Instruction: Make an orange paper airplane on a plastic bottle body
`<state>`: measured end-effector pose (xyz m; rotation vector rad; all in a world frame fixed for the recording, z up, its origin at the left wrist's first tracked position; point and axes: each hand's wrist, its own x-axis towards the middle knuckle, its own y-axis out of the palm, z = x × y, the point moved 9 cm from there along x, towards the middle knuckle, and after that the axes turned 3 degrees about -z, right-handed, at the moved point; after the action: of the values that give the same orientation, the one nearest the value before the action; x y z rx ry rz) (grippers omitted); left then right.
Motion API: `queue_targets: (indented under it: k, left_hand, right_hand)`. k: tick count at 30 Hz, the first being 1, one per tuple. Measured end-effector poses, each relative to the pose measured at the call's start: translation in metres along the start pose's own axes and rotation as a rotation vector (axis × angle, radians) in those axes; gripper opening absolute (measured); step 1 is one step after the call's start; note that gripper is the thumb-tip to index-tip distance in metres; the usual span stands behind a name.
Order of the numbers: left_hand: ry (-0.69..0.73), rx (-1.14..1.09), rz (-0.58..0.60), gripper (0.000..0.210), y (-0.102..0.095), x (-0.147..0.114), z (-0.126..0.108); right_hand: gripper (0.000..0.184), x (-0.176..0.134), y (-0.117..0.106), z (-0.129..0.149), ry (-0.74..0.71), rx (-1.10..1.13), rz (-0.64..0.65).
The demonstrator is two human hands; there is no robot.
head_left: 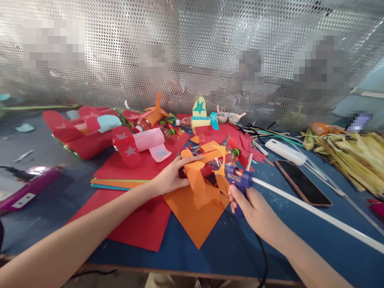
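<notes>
I watch the left hand (171,176) pinch an orange paper model (195,179). The right hand (255,204) wraps its fingers round a glue gun (235,176)

Left hand (171,177) and right hand (253,205) bare, fingers slender. Behind grip, left forearm (90,230) and right forearm (312,256) slim, bare too. Below grip, pale beige cloth (160,281), mostly hidden, garment unclear.
</notes>
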<state>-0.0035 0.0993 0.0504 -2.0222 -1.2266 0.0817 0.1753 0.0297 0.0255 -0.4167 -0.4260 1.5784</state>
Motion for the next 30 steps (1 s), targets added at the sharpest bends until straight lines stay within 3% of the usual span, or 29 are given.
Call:
queue_targets:
  k: [7, 13, 30]
  left_hand:
    - [-0.012, -0.026, 0.007, 0.057, 0.002, 0.000, 0.005]
    - [-0.042, -0.036, 0.011, 0.058, 0.002, 0.000, 0.005]
    - [-0.067, -0.065, 0.006, 0.060, 0.001, -0.001, 0.003]
  right_hand:
    - [0.052, 0.004, -0.022, -0.003, -0.002, -0.152, -0.089]
    - [0.055, 0.007, -0.039, -0.016, 0.052, -0.085, -0.162]
    - [0.055, 0.010, -0.049, -0.010, 0.014, -0.019, -0.212]
